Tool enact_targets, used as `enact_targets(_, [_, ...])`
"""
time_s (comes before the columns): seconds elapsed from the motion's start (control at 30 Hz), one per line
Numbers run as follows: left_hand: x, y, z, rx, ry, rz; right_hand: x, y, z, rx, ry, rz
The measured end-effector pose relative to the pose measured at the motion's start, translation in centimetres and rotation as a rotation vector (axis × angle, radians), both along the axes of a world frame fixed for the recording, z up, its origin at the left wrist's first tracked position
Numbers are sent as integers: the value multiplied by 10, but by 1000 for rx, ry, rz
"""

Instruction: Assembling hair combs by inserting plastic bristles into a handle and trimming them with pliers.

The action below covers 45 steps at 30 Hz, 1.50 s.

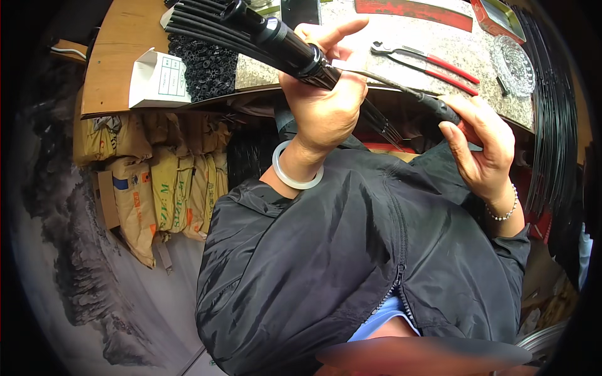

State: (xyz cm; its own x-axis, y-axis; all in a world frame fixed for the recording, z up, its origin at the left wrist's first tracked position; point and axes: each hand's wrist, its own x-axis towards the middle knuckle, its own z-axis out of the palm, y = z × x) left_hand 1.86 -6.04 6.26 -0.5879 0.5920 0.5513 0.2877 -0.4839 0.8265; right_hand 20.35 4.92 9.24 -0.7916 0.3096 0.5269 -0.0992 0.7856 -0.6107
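Observation:
My left hand [323, 116], with a pale bangle at the wrist, is closed around a black umbrella frame [285, 50], as it looks. Its thick tube slants up to the left, and thin ribs come out below my fist. My right hand [480, 141] grips the dark handle of an awl-like tool [442, 109]. The tool's slender metal shank reaches left to my left hand, where its tip meets the frame near the fingers; the exact contact is hidden. Behind the shank, pliers with red handles [433, 66] lie on the worktable [382, 78].
A white carton [160, 81] stands on the table at left, beside piled small black tubular pieces [200, 72]. On the right are a clear glass dish [514, 66] and a hanging bundle of black rods [552, 125]. A red strip [414, 12] lies far back. Filled sacks [169, 188] are below.

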Motion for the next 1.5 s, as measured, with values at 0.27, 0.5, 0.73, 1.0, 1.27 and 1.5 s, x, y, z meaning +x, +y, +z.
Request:
enact_targets(0.27, [4,0,5,36,-55,-43,-1,-4,-5,52,80,10])
enact_targets(0.5, [13,1,18,54,-279,-64,-2,-9,-4,50,74,-29])
enact_targets(0.73, [15,-3,21,58,-259,-57,-3,-15,-5,152,130,-34])
enact_targets(1.0, [12,-3,15,31,-86,-5,-2,-25,-7,-2,92,6])
enact_targets(1.27, [15,-6,19,-31,-149,-26,-9,-31,-23,-169,167,14])
enact_targets(1.5, [16,-5,21,-43,-215,-89,-10,-14,-35,302,319,-154])
